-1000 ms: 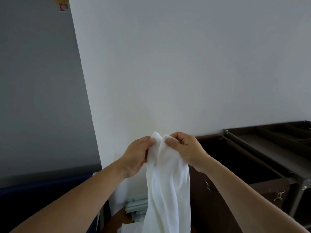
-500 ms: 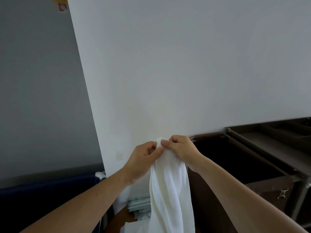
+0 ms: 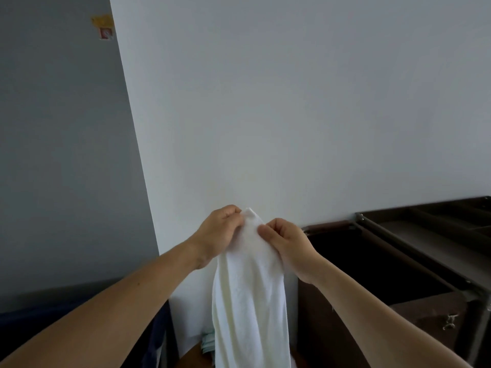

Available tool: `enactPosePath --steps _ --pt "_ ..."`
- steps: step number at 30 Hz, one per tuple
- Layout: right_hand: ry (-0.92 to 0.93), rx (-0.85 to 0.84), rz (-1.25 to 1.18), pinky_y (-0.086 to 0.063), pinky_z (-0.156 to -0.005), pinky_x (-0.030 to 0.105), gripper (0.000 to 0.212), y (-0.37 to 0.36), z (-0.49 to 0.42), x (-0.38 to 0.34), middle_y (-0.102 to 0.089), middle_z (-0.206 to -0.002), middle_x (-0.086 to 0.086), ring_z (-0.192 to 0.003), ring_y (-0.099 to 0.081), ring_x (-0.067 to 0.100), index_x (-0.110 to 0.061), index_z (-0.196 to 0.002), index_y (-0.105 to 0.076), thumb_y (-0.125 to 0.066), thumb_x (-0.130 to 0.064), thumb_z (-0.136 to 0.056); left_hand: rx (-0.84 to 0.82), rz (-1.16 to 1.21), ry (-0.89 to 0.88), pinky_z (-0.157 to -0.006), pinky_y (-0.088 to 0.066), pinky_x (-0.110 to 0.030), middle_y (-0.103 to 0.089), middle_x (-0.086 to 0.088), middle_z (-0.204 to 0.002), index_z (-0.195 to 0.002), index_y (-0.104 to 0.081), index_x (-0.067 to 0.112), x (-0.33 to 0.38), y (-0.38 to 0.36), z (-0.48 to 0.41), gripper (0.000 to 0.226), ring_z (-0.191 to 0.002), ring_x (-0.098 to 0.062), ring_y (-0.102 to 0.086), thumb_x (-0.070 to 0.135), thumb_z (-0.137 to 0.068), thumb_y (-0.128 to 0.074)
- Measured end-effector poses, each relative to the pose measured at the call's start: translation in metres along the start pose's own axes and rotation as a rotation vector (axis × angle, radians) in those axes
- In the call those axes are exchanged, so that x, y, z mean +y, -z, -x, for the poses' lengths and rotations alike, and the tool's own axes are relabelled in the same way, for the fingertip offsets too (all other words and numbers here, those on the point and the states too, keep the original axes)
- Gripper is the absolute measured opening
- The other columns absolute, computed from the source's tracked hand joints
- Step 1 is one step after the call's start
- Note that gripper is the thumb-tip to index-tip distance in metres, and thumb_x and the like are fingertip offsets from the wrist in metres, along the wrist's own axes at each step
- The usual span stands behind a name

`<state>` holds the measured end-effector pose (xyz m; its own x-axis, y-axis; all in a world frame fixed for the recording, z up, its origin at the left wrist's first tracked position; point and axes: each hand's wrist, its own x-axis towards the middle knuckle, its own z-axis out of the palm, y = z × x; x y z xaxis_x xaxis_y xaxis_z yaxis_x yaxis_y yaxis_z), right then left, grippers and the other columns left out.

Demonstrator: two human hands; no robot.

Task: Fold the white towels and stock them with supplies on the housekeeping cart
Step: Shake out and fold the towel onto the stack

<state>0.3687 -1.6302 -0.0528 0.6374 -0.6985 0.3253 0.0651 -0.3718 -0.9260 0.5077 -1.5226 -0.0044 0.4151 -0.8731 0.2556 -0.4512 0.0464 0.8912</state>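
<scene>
At 6 o'clock the left hand [image 3: 218, 235] and right hand [image 3: 287, 243] each pinch the top of the white towel [image 3: 249, 301], which hangs bunched, housekeeping cart [image 3: 425, 243] at 4 o'clock; walking both pinches outward along the hem to its corners should spread it squarely.

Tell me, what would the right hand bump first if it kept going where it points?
The right hand pinches the white towel, so it would push that first, then probably the left hand beside it; depth is unclear.
</scene>
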Motion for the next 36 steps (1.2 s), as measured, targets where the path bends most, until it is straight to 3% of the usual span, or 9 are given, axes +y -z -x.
enactPosePath --steps 7,9,14,18,22,25,29,33,36 --pt "0.119 0.178 0.035 -0.05 -0.065 0.03 0.016 -0.008 -0.015 -0.019 -0.063 -0.068 -0.012 -0.063 -0.058 0.0 -0.021 -0.08 -0.063 -0.072 -0.029 -0.089 0.154 -0.091 -0.155 -0.059 -0.037 -0.021 -0.047 0.017 -0.063 -0.07 -0.046 0.019 -0.001 -0.003 -0.009 0.037 -0.06 -0.003 -0.043 0.038 -0.101 -0.051" --pt "0.151 0.2 -0.014 -0.053 -0.071 0.035 0.012 -0.008 -0.021 -0.03 -0.065 -0.072 -0.01 -0.067 -0.06 0.004 -0.022 -0.085 -0.064 -0.075 -0.026 -0.088 0.182 -0.073 -0.17 -0.059 -0.035 -0.025 -0.044 0.014 -0.062 -0.069 -0.044 0.018 0.011 0.002 -0.016 0.037 -0.06 -0.006 -0.04 0.035 -0.101 -0.052" --pt "0.272 0.245 -0.079 -0.059 -0.071 0.031 0.016 0.002 -0.046 -0.098 -0.073 -0.081 -0.005 -0.074 -0.069 0.008 -0.024 -0.091 -0.068 -0.079 -0.031 -0.082 0.27 -0.041 -0.274 -0.06 -0.035 -0.032 -0.045 0.001 -0.068 -0.069 -0.048 0.015 0.084 0.024 -0.05 0.036 -0.065 -0.016 -0.041 0.03 -0.101 -0.054" --pt "0.338 0.284 -0.058 -0.049 -0.051 0.021 0.02 0.012 -0.058 -0.13 -0.063 -0.06 -0.016 -0.056 -0.059 0.002 -0.028 -0.068 -0.065 -0.074 -0.045 -0.073 0.288 -0.113 -0.379 -0.055 -0.033 -0.027 -0.043 0.0 -0.069 -0.075 -0.051 0.01 0.134 0.047 -0.071 0.035 -0.062 -0.014 -0.039 0.034 -0.101 -0.054" --pt "0.163 0.2 0.156 -0.038 -0.045 0.022 0.033 0.014 -0.046 -0.091 -0.051 -0.05 -0.013 -0.047 -0.046 0.006 -0.016 -0.063 -0.062 -0.072 -0.037 -0.086 0.279 -0.158 -0.317 -0.061 -0.035 -0.029 -0.044 -0.002 -0.075 -0.08 -0.054 0.011 0.137 0.073 -0.08 0.029 -0.068 -0.016 -0.04 0.031 -0.101 -0.054" --pt "0.123 0.177 0.121 -0.033 -0.051 0.024 0.047 0.024 -0.042 -0.082 -0.047 -0.059 0.002 -0.055 -0.041 0.014 0.008 -0.075 -0.062 -0.073 -0.035 -0.088 0.252 -0.162 -0.239 -0.071 -0.043 -0.037 -0.053 -0.005 -0.089 -0.089 -0.062 0.01 0.128 0.084 -0.082 0.026 -0.081 -0.021 -0.049 0.032 -0.101 -0.056" --pt "0.253 0.173 0.083 -0.034 -0.042 0.021 0.04 0.021 -0.029 -0.093 -0.049 -0.055 -0.006 -0.047 -0.042 0.009 -0.008 -0.077 -0.067 -0.069 -0.048 -0.077 0.291 -0.115 -0.272 -0.075 -0.048 -0.039 -0.056 -0.006 -0.091 -0.088 -0.065 0.012 0.136 0.088 -0.083 0.022 -0.084 -0.021 -0.053 0.029 -0.1 -0.058" --pt "0.011 0.093 0.166 -0.03 -0.042 0.02 0.047 0.016 -0.001 -0.028 -0.04 -0.049 -0.009 -0.043 -0.035 0.008 -0.016 -0.051 -0.047 -0.07 -0.036 -0.086 0.199 -0.135 -0.256 -0.077 -0.056 -0.037 -0.063 -0.004 -0.094 -0.098 -0.068 0.009 0.141 0.083 -0.078 0.02 -0.083 -0.017 -0.06 0.026 -0.1 -0.058" --pt "-0.059 0.081 0.194 -0.024 -0.043 0.023 0.053 0.028 0.007 0.008 -0.033 -0.05 -0.005 -0.044 -0.029 0.012 -0.02 -0.049 -0.039 -0.069 -0.032 -0.091 0.125 -0.19 -0.193 -0.073 -0.057 -0.033 -0.065 -0.005 -0.094 -0.101 -0.067 0.006 0.121 0.074 -0.074 0.021 -0.082 -0.018 -0.063 0.024 -0.101 -0.056"
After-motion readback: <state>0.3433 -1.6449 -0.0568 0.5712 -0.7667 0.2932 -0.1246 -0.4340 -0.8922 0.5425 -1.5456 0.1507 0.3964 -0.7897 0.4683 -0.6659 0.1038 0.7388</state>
